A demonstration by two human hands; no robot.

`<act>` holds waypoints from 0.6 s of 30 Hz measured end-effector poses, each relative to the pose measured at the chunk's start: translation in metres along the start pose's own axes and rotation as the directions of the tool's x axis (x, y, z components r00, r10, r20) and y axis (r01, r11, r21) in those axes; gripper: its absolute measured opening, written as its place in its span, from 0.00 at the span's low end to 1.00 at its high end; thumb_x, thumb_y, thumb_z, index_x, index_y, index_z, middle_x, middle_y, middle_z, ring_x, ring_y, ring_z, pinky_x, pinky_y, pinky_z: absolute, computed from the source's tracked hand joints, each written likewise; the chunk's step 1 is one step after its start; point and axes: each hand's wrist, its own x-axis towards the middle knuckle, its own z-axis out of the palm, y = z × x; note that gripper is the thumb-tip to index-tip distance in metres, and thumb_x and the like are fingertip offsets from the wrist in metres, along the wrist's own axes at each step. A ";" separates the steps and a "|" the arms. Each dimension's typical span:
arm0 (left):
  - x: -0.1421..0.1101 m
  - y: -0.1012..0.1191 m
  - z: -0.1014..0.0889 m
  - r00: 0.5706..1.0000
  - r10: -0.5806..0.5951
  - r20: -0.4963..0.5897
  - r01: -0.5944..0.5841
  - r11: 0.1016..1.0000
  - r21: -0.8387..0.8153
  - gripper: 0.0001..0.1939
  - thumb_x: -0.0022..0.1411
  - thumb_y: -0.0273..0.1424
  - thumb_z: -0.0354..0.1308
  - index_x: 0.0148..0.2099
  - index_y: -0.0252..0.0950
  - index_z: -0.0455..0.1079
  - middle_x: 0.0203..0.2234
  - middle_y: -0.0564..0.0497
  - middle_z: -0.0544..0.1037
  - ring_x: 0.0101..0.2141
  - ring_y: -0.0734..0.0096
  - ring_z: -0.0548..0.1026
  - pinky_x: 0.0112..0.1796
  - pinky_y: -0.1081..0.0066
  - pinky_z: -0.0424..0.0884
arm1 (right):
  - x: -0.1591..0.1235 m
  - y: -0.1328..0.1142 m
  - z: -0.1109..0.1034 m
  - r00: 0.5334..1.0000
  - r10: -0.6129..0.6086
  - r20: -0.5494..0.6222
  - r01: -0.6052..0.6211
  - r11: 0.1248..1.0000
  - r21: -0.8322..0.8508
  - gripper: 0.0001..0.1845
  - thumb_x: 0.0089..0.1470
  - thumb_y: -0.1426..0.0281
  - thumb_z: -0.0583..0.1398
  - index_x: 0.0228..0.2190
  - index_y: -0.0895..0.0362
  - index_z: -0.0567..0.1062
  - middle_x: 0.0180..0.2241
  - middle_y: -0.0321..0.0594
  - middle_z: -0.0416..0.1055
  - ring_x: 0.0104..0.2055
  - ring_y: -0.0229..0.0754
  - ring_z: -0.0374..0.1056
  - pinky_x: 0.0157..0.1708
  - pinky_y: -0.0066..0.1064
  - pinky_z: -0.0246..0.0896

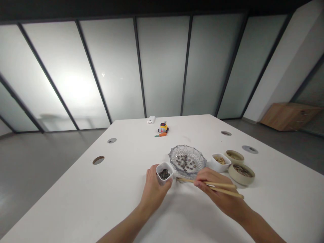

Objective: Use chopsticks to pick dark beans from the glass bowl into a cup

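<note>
My left hand (154, 187) is wrapped round a small white square cup (160, 166) that holds dark beans (164, 173). In my right hand (215, 190) is a pair of wooden chopsticks (224, 189), pointing left toward the cup. Their tips are close together beside the cup's right side, with a small dark bean (177, 178) at them. Just beyond the chopsticks stands a clear scalloped glass bowl (201, 158), with more dark beans scattered over its bottom.
Right of the glass bowl are a white square bowl (214, 166) of pale yellowish pieces and two beige round bowls, one nearer (240, 179) and one farther (236, 153). Farther back lie a yellow toy car (163, 127), an orange toy carrot (162, 134) and a white box-like device (151, 119).
</note>
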 end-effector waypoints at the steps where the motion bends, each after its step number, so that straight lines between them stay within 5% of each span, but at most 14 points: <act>1: 0.000 0.000 0.000 1.000 0.001 0.005 -0.001 1.000 0.000 0.17 0.63 0.35 0.64 0.53 0.40 0.70 0.48 0.47 0.78 0.51 0.55 0.74 0.52 0.61 0.72 | 0.000 -0.001 0.000 1.000 -0.014 0.005 0.014 1.000 -0.004 0.21 0.72 0.54 0.61 0.29 0.49 0.80 0.29 0.38 0.79 0.30 0.43 0.75 0.31 0.33 0.74; 9: 0.001 -0.003 0.001 1.000 -0.009 0.010 0.009 1.000 -0.003 0.19 0.62 0.34 0.65 0.54 0.39 0.69 0.49 0.46 0.78 0.52 0.55 0.74 0.53 0.60 0.72 | 0.000 -0.003 -0.002 0.997 -0.014 0.074 0.012 0.999 0.036 0.18 0.72 0.56 0.62 0.31 0.50 0.81 0.31 0.38 0.80 0.33 0.44 0.76 0.34 0.34 0.75; 18: 0.001 -0.003 0.001 1.000 -0.015 0.006 0.015 1.000 -0.002 0.19 0.62 0.35 0.65 0.55 0.39 0.70 0.49 0.47 0.78 0.52 0.55 0.75 0.52 0.61 0.72 | 0.001 -0.003 -0.006 1.000 0.004 -0.003 -0.004 0.999 0.033 0.17 0.70 0.56 0.63 0.30 0.49 0.83 0.30 0.38 0.80 0.32 0.43 0.76 0.33 0.33 0.76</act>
